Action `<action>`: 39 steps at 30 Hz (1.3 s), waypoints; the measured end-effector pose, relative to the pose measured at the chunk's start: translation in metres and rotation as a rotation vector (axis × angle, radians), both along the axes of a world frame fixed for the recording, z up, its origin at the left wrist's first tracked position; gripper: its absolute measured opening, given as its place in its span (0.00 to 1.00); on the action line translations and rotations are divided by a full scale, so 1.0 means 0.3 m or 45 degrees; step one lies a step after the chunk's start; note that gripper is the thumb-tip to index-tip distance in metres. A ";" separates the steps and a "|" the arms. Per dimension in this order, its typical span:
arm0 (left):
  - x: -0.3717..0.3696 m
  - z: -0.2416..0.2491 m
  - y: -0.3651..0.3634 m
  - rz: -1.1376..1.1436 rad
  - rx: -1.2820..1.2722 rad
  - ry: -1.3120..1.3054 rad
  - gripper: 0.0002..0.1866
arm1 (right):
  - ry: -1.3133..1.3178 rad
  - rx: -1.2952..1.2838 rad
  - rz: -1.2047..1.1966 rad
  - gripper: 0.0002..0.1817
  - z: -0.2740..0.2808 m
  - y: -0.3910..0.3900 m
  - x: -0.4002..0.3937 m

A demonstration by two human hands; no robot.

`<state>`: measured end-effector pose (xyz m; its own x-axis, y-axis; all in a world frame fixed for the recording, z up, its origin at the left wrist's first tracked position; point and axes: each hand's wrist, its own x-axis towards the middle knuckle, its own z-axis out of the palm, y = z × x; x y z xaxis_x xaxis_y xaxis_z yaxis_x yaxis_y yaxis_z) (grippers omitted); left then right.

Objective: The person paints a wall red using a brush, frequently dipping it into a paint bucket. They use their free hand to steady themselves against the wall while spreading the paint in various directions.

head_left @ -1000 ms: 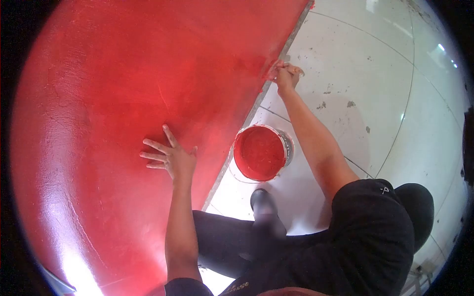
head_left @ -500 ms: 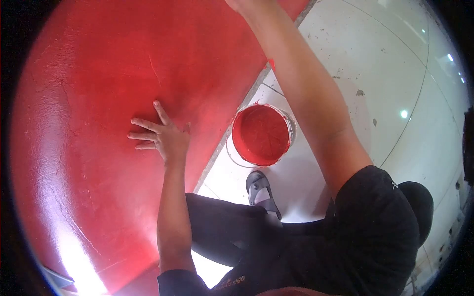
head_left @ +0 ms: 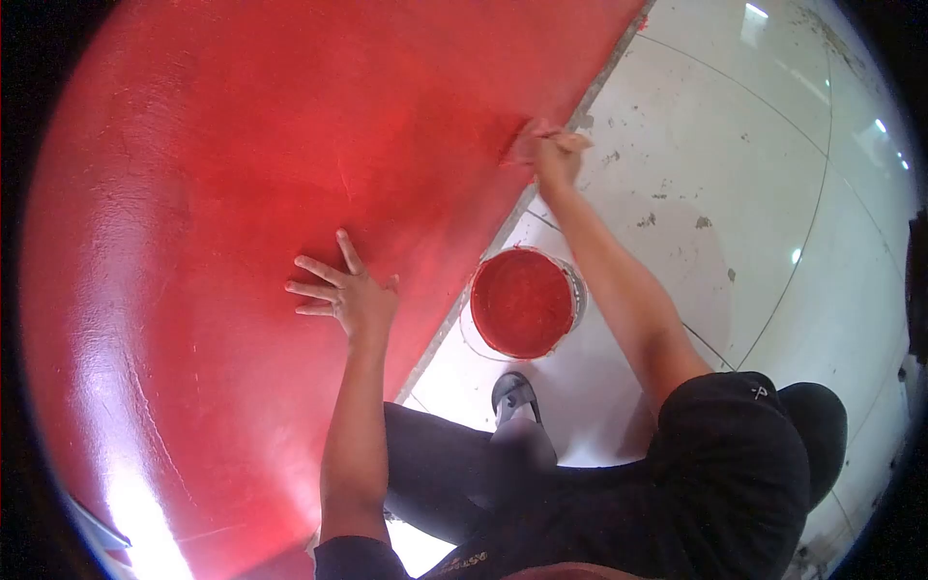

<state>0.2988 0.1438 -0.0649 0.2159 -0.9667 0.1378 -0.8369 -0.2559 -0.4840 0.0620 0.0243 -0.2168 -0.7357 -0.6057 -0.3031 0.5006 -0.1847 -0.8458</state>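
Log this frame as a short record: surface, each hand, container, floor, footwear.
surface: red wall, wet-looking sheen, meets the floor along a grey edge
left hand: open, fingers spread, pressed flat on the wall
right hand: closed on a brush at the wall's lower edge; bristles hard to make out
container: bucket of red paint, on the floor beside the wall, between the two arms
floor: pale glossy tiles with dark specks
footwear: dark sandal just below the bucket
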 end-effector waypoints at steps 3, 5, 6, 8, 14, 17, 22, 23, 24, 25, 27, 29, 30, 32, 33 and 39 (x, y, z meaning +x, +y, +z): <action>0.003 0.003 0.000 0.008 0.006 0.024 0.62 | 0.195 -0.744 0.146 0.04 0.316 0.076 0.113; -0.009 -0.001 0.007 0.006 0.012 0.042 0.65 | -0.173 -1.144 0.313 0.02 0.508 0.062 0.121; -0.022 0.011 0.014 -0.008 0.001 0.053 0.62 | -0.343 -1.334 0.491 0.02 0.598 0.069 0.096; -0.020 0.016 0.027 -0.002 -0.003 0.061 0.59 | -0.142 -1.370 0.471 0.05 0.739 0.092 0.066; 0.013 0.009 0.036 -0.093 -0.046 0.046 0.63 | -0.458 -1.053 0.432 0.07 0.364 -0.032 0.067; 0.015 0.026 0.045 -0.126 -0.027 0.078 0.64 | 0.119 -0.521 0.447 0.10 0.041 -0.003 -0.024; -0.013 0.040 0.073 -0.145 -0.004 0.199 0.65 | -0.395 0.048 0.622 0.10 -0.144 0.147 -0.177; -0.016 0.034 0.085 -0.135 0.028 0.216 0.65 | -0.388 0.086 0.624 0.10 -0.136 0.187 -0.195; -0.023 0.040 0.093 -0.130 0.157 0.244 0.65 | -0.389 -0.009 0.678 0.10 -0.136 0.212 -0.212; -0.023 0.031 0.097 -0.120 0.277 0.276 0.65 | -0.389 -0.110 0.741 0.10 -0.119 0.233 -0.227; -0.023 0.003 0.112 -0.111 0.353 0.324 0.64 | -0.331 -0.116 0.870 0.10 -0.053 0.264 -0.257; -0.054 0.021 0.124 -0.029 0.684 0.376 0.59 | -0.188 -0.375 1.241 0.10 0.049 0.296 -0.280; -0.048 0.011 0.130 -0.055 0.744 0.384 0.58 | -0.183 -0.359 1.265 0.10 0.107 0.312 -0.287; -0.039 -0.009 0.129 -0.046 0.844 0.422 0.56 | 0.256 -0.461 1.808 0.08 0.232 0.350 -0.284; -0.032 -0.019 0.122 -0.063 0.938 0.437 0.55 | 0.412 -0.396 1.961 0.07 0.298 0.376 -0.261; -0.002 -0.119 0.066 -0.155 1.494 0.657 0.33 | 1.460 -0.077 2.260 0.07 0.350 0.489 0.007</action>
<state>0.2982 0.1635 -0.1006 -0.1084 -0.4694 -0.8763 -0.9814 0.1912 0.0190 0.0640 0.1711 -0.1118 0.6992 -0.6857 -0.2023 -0.4826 -0.2440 -0.8412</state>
